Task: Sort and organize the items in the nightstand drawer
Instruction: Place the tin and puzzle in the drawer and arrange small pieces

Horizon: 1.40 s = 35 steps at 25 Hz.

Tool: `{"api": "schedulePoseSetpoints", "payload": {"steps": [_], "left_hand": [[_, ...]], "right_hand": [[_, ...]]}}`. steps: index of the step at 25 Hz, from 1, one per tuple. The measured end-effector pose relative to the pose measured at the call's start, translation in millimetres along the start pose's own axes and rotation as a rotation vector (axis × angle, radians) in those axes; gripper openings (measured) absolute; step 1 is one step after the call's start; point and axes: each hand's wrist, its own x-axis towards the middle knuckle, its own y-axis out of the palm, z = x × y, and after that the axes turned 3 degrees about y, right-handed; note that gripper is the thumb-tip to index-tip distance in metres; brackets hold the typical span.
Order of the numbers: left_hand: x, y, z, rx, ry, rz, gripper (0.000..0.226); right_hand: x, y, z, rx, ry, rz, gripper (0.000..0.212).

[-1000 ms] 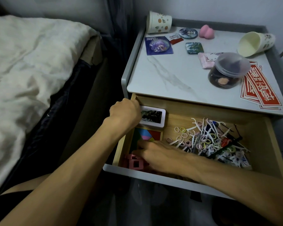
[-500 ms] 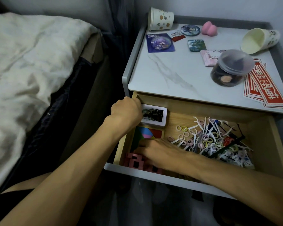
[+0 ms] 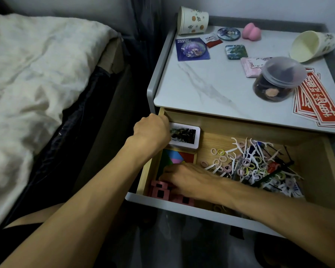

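The nightstand drawer stands pulled out. At its back left corner my left hand grips a white-framed stack of cards. Below the cards lies a coloured tangram board. My right hand reaches across to the front left corner, fingers spread flat on several pink blocks with black squares. A heap of white floss picks, small hair ties and black clips fills the drawer's middle and right.
The nightstand top carries two paper cups, badges, a blue card, a pink sponge, a lidded jar and red stickers. A bed with a white cover lies to the left.
My right hand has shifted slightly along the pink blocks at the drawer's front. My left hand stays on the card stack. The view has tilted a little.
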Motion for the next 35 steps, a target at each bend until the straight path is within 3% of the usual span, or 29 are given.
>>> {"api": "schedulePoseSetpoints", "payload": {"steps": [8,11,18,21,24,30,35], "left_hand": [[1.5,-2.0,0.1,-0.036,-0.013,0.019,0.031],[1.6,-1.2,0.0,-0.030,-0.010,0.017,0.029],[1.6,0.8,0.7,-0.020,0.006,0.024,0.031],[1.2,0.8,0.7,-0.008,0.007,0.022,0.035],[-1.3,-0.1,-0.2,0.022,0.009,0.020,0.037],[-5.4,-0.5,-6.1,0.101,0.017,0.020,0.037],[-11.3,-0.7,-12.2,0.197,0.022,-0.021,0.031]], "right_hand": [[7.5,-4.2,2.6,0.170,0.042,0.017,0.023],[1.7,-10.1,3.0,0.179,0.042,-0.047,0.026],[4.9,-5.9,2.3,0.186,0.026,-0.027,0.024],[8.1,-7.0,2.4,0.184,0.084,0.033,0.021],[5.3,-16.8,3.1,0.224,0.123,0.095,0.034],[-56.9,-39.4,-54.7,0.177,0.568,-0.098,0.021],[-73.3,-28.1,-63.4,0.203,0.504,0.066,0.033]]}}
